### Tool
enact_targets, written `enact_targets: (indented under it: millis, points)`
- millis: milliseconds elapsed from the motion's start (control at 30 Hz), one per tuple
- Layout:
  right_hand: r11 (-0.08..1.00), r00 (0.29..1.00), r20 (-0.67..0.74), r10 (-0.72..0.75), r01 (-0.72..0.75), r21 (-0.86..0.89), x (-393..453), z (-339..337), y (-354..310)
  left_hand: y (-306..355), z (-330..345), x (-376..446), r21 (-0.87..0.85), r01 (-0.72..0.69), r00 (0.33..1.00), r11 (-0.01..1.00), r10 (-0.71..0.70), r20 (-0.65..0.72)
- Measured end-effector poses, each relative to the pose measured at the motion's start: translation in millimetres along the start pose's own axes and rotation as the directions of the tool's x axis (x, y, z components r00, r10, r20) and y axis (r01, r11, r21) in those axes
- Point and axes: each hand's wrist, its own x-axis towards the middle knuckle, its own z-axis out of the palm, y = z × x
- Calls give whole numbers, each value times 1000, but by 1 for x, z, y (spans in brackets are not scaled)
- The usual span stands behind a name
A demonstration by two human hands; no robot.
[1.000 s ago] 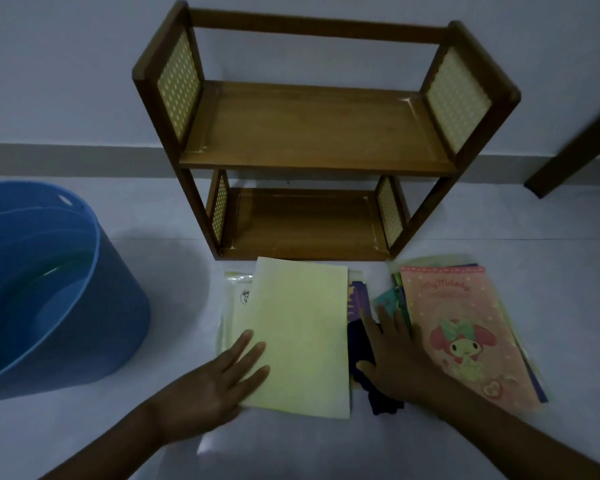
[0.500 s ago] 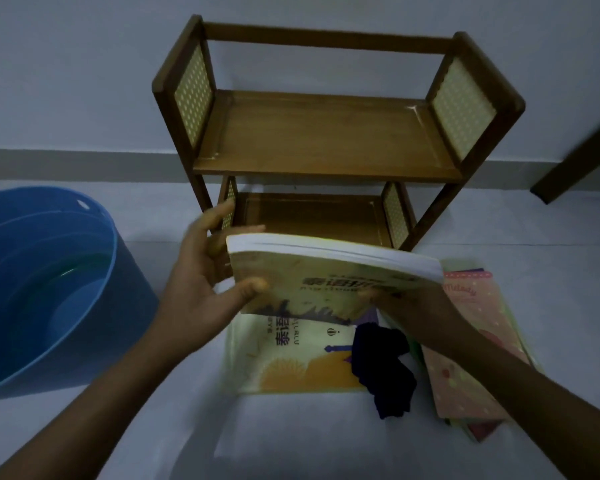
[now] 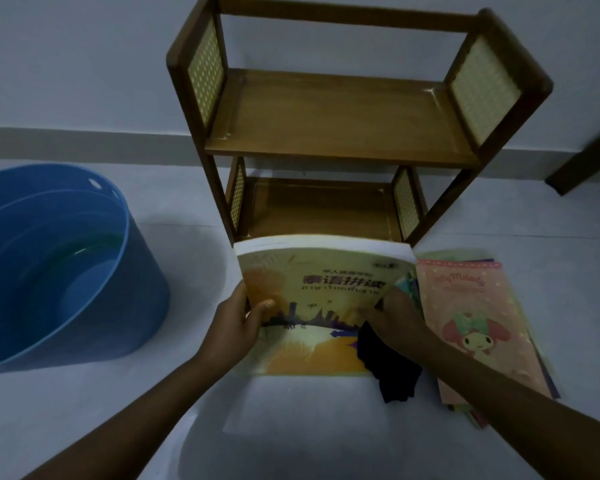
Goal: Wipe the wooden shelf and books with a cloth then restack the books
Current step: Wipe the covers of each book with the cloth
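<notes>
Holding the yellow book (image 3: 323,275) tilted up just in front of the wooden shelf (image 3: 340,123), the left hand (image 3: 238,327) grips its left edge; the right hand (image 3: 394,317) pinches its lower right corner beside the dark cloth (image 3: 392,372). It could slip from so slight a hold. The cover's print is blurred; the pink book (image 3: 471,317) right of the shelf reads "My Melody".

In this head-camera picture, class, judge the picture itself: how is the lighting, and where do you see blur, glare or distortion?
Head view: dim, bluish light throughout; the wooden shelf leans and splays from wide-angle distortion; faint glare on its top board; the held book has a motion-blurred upper edge; soft shadow beside the blue tub.
</notes>
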Motion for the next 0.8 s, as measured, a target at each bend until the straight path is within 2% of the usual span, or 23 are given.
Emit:
enact_targets:
  millis: [100,200,267,333,500,567,700,800]
  points:
    - [981,984,-177,-16,50,188,-13,-21,-20,32,0,1,15,-40,998,999,40,-42]
    - [954,951,-308,15,79,289,-36,-59,-32,71,7,10,-18,-32,998,999,33,46]
    - [965,931,-358,63,34,259,-52,-87,-23,91,31,22,-22,2,983,1000,3,185]
    - [974,911,-389,137,-51,221,-63,-109,-5,103,64,32,51,32,945,998,-47,323]
    - [948,868,-383,316,-304,93,-77,-153,77,111,167,57,125,92,773,988,-150,617]
    - [929,851,-388,354,-367,43,-73,-162,112,108,200,69,216,114,717,970,-231,658]
    - [914,842,-388,375,-407,-1,-61,-165,162,98,252,84,408,-12,670,913,-296,681]
    - [897,836,-375,401,-441,-24,-53,-160,188,90,269,87,487,-90,678,869,-304,669]
